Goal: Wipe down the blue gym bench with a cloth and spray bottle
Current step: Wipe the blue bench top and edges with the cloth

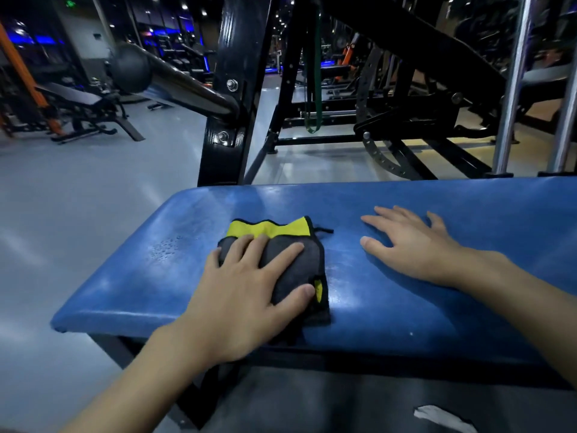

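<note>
Head view looks down on a blue padded surface (406,307) with a folded grey cloth (296,273), edged in yellow and black, lying near its left end. Left hand (246,285) lies flat on the cloth with fingers spread and straight, pressing it to the surface, the thumb at the cloth's near right edge. Right of the cloth and clear of it, the right hand (415,245) rests palm down on bare padding, fingers splayed and holding nothing. Left of the cloth, small water droplets (165,248) bead on the surface. Beyond the cloth stands a black steel post (224,120).
</note>
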`<state>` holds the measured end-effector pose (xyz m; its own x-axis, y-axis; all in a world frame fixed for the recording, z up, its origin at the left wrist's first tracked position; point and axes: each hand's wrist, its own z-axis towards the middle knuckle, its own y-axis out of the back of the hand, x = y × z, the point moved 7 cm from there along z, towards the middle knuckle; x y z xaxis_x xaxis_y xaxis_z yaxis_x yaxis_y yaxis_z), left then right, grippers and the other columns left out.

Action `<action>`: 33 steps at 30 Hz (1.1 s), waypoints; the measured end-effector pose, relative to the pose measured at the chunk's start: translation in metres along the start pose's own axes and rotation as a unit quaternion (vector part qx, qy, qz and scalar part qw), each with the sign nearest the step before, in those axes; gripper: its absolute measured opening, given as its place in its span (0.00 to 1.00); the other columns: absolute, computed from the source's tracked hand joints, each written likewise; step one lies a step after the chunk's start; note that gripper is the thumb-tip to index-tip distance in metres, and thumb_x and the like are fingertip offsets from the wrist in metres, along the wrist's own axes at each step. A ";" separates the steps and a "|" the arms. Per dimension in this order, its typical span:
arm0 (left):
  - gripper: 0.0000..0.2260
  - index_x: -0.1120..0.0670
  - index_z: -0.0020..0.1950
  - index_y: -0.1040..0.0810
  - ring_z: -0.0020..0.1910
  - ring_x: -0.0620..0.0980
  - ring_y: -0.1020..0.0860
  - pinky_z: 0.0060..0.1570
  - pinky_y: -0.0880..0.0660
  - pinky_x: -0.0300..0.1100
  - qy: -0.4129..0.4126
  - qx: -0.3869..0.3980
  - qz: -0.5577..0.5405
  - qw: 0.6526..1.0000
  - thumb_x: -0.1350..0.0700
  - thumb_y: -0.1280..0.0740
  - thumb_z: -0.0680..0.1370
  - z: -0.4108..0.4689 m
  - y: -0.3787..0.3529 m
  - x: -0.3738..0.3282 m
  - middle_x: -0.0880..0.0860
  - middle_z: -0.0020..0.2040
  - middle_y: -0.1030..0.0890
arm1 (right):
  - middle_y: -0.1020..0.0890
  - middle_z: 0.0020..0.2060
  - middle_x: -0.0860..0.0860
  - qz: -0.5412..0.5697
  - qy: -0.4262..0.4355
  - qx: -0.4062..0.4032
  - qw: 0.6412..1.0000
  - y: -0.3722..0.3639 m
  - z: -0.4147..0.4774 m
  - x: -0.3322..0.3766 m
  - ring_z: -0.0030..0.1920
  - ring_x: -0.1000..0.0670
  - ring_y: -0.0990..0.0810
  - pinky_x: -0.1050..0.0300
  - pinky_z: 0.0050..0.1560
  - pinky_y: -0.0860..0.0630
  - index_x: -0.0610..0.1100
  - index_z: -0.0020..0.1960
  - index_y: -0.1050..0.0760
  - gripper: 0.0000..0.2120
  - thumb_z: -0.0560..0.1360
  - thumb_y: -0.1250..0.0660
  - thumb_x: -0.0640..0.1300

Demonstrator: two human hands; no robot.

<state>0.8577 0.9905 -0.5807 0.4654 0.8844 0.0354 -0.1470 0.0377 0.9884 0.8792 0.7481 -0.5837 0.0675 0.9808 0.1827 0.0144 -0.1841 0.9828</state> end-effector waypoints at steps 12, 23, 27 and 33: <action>0.38 0.29 0.75 0.45 0.77 0.52 0.40 0.71 0.40 0.62 0.035 0.026 -0.048 0.998 0.23 0.63 0.65 0.119 -0.017 0.039 0.46 0.76 0.36 | 0.55 0.81 0.57 -0.032 0.041 0.026 0.998 -0.015 0.016 0.029 0.80 0.50 0.59 0.35 0.75 0.61 0.63 0.79 0.53 0.32 0.76 0.59 0.70; 0.39 0.31 0.78 0.47 0.78 0.57 0.43 0.71 0.43 0.63 0.034 0.043 -0.036 0.998 0.22 0.61 0.68 0.172 -0.025 0.050 0.51 0.79 0.40 | 0.57 0.80 0.58 -0.039 0.043 0.034 0.998 -0.018 0.018 0.025 0.79 0.51 0.62 0.35 0.75 0.63 0.64 0.79 0.56 0.32 0.76 0.61 0.70; 0.42 0.32 0.79 0.48 0.77 0.55 0.42 0.71 0.41 0.60 0.005 0.026 -0.019 0.999 0.23 0.66 0.66 0.106 -0.014 0.037 0.51 0.77 0.38 | 0.55 0.81 0.58 -0.038 0.041 0.027 0.998 -0.017 0.017 0.026 0.80 0.50 0.61 0.35 0.75 0.62 0.64 0.79 0.55 0.31 0.77 0.59 0.70; 0.42 0.35 0.79 0.44 0.77 0.56 0.40 0.69 0.38 0.60 -0.028 -0.006 -0.005 1.000 0.23 0.69 0.70 0.003 0.001 0.023 0.52 0.76 0.34 | 0.53 0.81 0.56 -0.041 0.030 0.035 0.998 -0.010 0.013 0.031 0.80 0.49 0.59 0.34 0.75 0.62 0.62 0.79 0.52 0.30 0.79 0.55 0.68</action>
<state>0.8704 1.0095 -0.5782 0.5143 0.8569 0.0347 -0.1523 0.0515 0.9870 0.8944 0.7792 -0.5880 0.0026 0.9944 0.1056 0.0871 -0.1054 0.9906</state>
